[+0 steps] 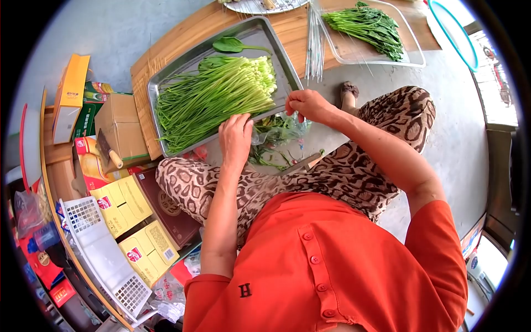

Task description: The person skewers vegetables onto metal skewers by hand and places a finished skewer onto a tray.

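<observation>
A broad brown wooden table point(185, 41) lies ahead of me, carrying most of what I need within reach. On it sits a deep grey metal tray point(285, 80), its near rim close to my lap, probably so both hands can get at it easily. Beyond its right side, a clear rectangular plastic tub point(412, 47) keeps a bunch of dark leafy greens point(368, 27) apart.

Inside the tray lies a thick heap of slender green stalks point(221, 91), pale ends to the right, thin tips to the left; lined up like that, they seem easy to pick from. My left hand point(237, 137) rests at the near rim beside them, fingers bent and close together; I can't tell whether they grip a stalk. My right hand point(310, 105) is by the tray's right corner, fingers curled inward, anything between them hidden. One broad green leaf point(235, 44) lies behind the heap.
</observation>
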### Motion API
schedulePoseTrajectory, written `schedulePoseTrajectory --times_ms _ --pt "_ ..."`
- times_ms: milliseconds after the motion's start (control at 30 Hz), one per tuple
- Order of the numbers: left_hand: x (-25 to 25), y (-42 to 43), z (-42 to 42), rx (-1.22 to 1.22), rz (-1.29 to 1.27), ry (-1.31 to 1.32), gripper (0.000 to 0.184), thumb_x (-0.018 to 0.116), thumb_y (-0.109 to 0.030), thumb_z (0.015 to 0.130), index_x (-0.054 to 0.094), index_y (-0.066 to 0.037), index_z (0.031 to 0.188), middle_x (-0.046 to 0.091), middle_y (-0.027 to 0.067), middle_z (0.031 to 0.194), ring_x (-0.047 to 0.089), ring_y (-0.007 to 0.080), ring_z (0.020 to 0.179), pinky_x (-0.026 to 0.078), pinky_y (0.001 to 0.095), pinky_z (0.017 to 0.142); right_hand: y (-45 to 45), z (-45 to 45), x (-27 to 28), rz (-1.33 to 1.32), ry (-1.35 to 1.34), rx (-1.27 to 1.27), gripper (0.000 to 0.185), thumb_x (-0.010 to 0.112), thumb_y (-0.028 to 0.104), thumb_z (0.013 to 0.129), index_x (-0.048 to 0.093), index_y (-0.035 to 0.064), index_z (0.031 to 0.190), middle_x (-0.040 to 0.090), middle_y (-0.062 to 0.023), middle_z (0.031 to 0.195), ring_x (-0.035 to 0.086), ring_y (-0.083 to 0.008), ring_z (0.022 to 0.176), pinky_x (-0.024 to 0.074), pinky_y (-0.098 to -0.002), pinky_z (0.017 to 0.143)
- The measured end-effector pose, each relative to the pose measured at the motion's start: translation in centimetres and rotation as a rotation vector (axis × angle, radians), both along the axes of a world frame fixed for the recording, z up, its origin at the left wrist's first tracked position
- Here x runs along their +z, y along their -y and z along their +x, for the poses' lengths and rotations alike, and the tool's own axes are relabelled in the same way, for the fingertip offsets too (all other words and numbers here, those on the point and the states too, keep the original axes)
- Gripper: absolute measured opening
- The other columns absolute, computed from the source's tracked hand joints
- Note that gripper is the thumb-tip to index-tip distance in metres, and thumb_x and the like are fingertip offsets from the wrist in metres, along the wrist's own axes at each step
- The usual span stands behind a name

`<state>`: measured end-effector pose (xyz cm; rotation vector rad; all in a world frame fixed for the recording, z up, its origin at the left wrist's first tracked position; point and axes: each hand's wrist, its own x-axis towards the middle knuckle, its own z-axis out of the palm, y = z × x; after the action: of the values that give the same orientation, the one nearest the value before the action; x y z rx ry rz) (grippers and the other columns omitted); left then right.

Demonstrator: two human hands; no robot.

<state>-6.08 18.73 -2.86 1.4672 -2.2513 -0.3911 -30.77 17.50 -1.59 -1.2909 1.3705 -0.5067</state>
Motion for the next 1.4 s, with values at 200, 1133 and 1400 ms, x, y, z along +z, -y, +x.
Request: schedulePoseTrajectory --times_ms 200,1133,1400 --pt "0.4 1.0 0.4 -0.016 0.042 0.039 0.024 0.057 -0.016 0.089 0.065 -0.002 0.106 0.065 0.0118 0.104 0.060 0.0303 0.095 0.042 0.0393 0.084 0.0 0.2 -0.8 -0.099 -0.041 -0.049 0.025 0.044 0.016 0.089 0.063 -0.0003 0.092 0.068 -0.0075 0.070 0.063 -0.0172 0.056 0.0519 -0.0305 0.059" --pt "-0.6 3.0 0.8 -0.115 0.141 0.062 0.023 0.051 -0.008 0.089 0.068 -0.004 0.105 0.064 0.0101 0.110 0.059 0.0285 0.102 0.041 0.0397 0.090 1.0 -0.3 -1.2 -0.022 -0.153 0.062 0.025 0.048 0.020 0.088 0.067 0.0040 0.093 0.068 -0.0057 0.066 0.064 -0.0165 0.056 0.0519 -0.0308 0.061" --pt "1.3 1.5 5.3 -0.048 0.048 0.201 0.019 0.061 -0.019 0.086 0.069 -0.004 0.095 0.063 0.0091 0.106 0.058 0.0272 0.100 0.041 0.0387 0.087 0.8 -0.4 -1.4 -0.005 -0.157 0.076 0.027 0.046 0.018 0.089 0.066 0.0050 0.101 0.068 -0.0059 0.068 0.065 -0.0160 0.058 0.0519 -0.0301 0.061"
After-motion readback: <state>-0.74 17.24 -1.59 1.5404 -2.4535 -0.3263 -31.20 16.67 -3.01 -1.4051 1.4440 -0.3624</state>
